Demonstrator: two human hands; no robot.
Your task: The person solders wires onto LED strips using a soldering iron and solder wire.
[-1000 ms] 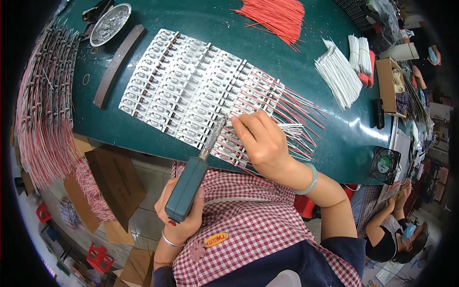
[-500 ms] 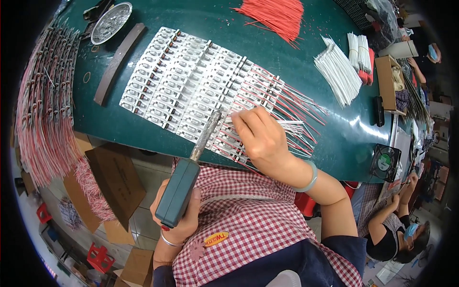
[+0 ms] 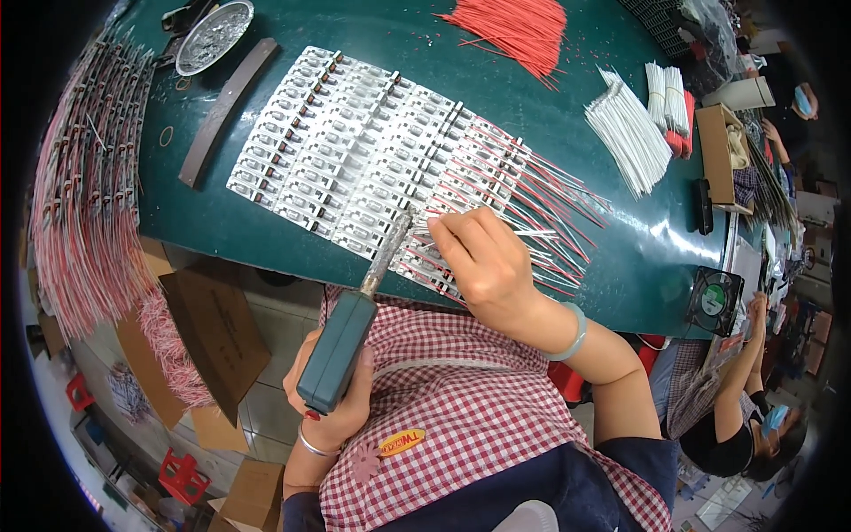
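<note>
Soldering iron (image 3: 337, 348): green boxy handle just off the near edge of the green bench (image 3: 208, 213), metal barrel slanting up over the boards, tip close to the right fingertips; whether it touches a board cannot be told
Left hand (image 3: 344, 424): grip wrapped round the soldering iron's handle
Right hand (image 3: 487, 270): grip closed in a pinch on white wires (image 3: 542, 234), thumb and forefinger just beside the iron's tip; how many strands it holds cannot be told; a pale green bangle (image 3: 582, 330) circles the wrist
Circuit boards (image 3: 355, 160): white, set in four columns side by side, lying slanted on the bench under the iron's tip and the right fingertips
Red wires (image 3: 554, 199): fanning out rightward from the rightmost column of boards, white strands among them
Far side: a pile of cut red wire (image 3: 512, 35), and to its right a pile of cut white wire (image 3: 628, 137)
Left of the boards: a curved brown bar (image 3: 226, 115), then a silver bowl (image 3: 197, 74) of shiny scraps
Left edge: wired strips (image 3: 89, 222) with red and white leads, hanging near an open cardboard box (image 3: 213, 346)
Right end: a black fan (image 3: 713, 300), near a co-worker's arm (image 3: 743, 363)
</note>
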